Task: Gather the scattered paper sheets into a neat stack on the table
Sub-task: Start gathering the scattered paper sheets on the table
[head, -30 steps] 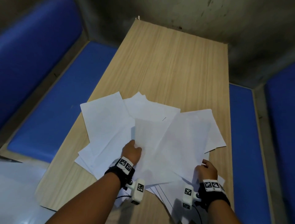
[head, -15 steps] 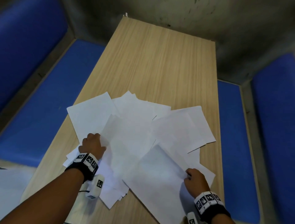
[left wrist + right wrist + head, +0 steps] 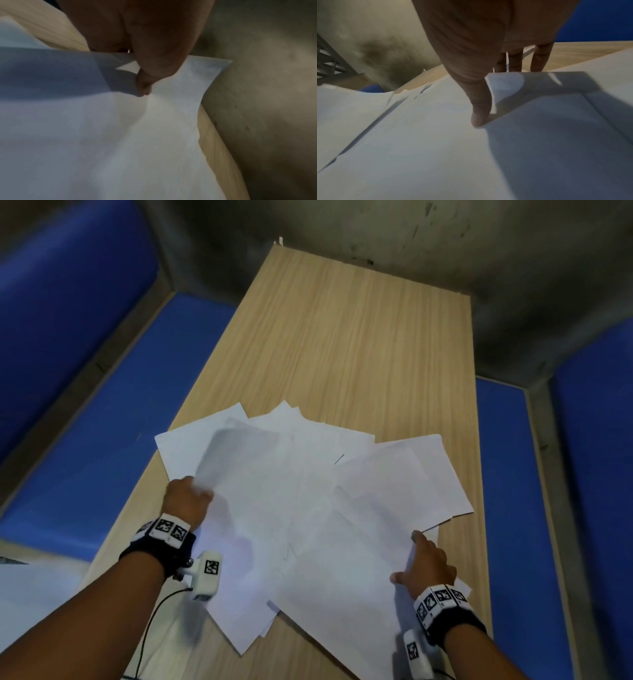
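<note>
Many paper sheets (image 3: 301, 508) fanned across the counter (image 3: 359, 337) between both hands, left hand (image 3: 186, 501) pinching one sheet's edge, right hand (image 3: 428, 563) gripping another's

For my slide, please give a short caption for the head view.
Left hand lifts a sheet; right hand grips another sheet on the table.

The head view looks steeply down the table (image 3: 359, 344); both wrist views sit close above the paper sheets (image 3: 308, 508), which all three views show.
</note>
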`<state>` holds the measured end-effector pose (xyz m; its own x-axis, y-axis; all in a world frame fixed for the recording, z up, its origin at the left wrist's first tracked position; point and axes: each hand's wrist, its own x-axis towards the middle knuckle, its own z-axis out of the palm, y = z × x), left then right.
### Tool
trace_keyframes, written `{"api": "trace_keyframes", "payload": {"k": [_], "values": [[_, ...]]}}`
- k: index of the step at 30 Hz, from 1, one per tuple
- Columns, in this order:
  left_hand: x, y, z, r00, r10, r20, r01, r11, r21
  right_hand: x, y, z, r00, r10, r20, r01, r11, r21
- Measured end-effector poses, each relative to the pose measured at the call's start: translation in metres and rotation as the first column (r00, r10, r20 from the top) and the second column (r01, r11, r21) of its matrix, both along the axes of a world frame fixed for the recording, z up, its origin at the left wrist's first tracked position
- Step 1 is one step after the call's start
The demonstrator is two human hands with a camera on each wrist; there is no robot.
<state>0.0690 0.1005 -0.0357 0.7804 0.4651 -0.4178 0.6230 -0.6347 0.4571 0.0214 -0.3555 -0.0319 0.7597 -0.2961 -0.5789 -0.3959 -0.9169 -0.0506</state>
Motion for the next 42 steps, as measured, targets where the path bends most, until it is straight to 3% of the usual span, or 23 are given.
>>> {"api": "trace_keyframes", "payload": {"k": [3, 9, 12, 14, 20, 24, 29, 32, 35, 38, 42], "values": [[0.008, 0.032, -0.015, 0.985, 0.166, -0.043, -0.164, 0.985, 0.046, 0.000, -0.004, -0.005, 1.000, 0.008, 0.027, -0.008, 1.000, 0.008], [0.024, 0.066, -0.044, 0.960, 0.245, -0.138, -0.233, 0.967, 0.100, -0.010, -0.007, -0.002, 0.986, -0.013, 0.165, -0.013, 0.988, 0.156], [0.027, 0.048, -0.014, 0.963, 0.254, -0.091, -0.253, 0.967, 0.021, -0.015, -0.006, 0.001, 0.979, -0.003, 0.206, -0.045, 0.972, 0.231], [0.028, 0.036, 0.000, 0.959, 0.280, -0.037, -0.282, 0.959, -0.042, -0.018, -0.003, 0.003, 0.975, 0.068, 0.211, -0.111, 0.973, 0.202], [0.028, 0.023, 0.003, 0.909, 0.398, 0.125, -0.368, 0.906, -0.211, -0.022, 0.007, 0.002, 0.977, 0.071, 0.201, -0.123, 0.958, 0.260], [0.023, 0.023, 0.008, 0.942, 0.275, 0.191, -0.229, 0.946, -0.230, -0.012, 0.016, 0.004, 0.989, -0.018, 0.148, -0.029, 0.951, 0.309], [0.013, 0.023, 0.025, 0.927, 0.186, 0.326, -0.105, 0.963, -0.249, -0.004, 0.023, -0.001, 0.978, 0.174, 0.114, -0.189, 0.971, 0.143], [0.008, 0.025, 0.035, 0.898, 0.201, 0.391, -0.074, 0.946, -0.315, -0.003, 0.027, 0.000, 0.968, 0.219, 0.121, -0.234, 0.964, 0.126], [0.002, 0.021, 0.058, 0.852, 0.300, 0.430, -0.103, 0.900, -0.424, -0.007, 0.026, 0.004, 0.976, 0.164, 0.143, -0.194, 0.955, 0.226], [-0.002, 0.021, 0.076, 0.790, 0.380, 0.482, -0.125, 0.868, -0.480, -0.013, 0.023, 0.021, 0.975, 0.131, 0.179, -0.197, 0.882, 0.429], [-0.012, 0.023, 0.079, 0.820, 0.379, 0.428, -0.115, 0.842, -0.527, -0.018, 0.027, 0.067, 0.934, 0.245, 0.260, -0.353, 0.741, 0.571]]}}
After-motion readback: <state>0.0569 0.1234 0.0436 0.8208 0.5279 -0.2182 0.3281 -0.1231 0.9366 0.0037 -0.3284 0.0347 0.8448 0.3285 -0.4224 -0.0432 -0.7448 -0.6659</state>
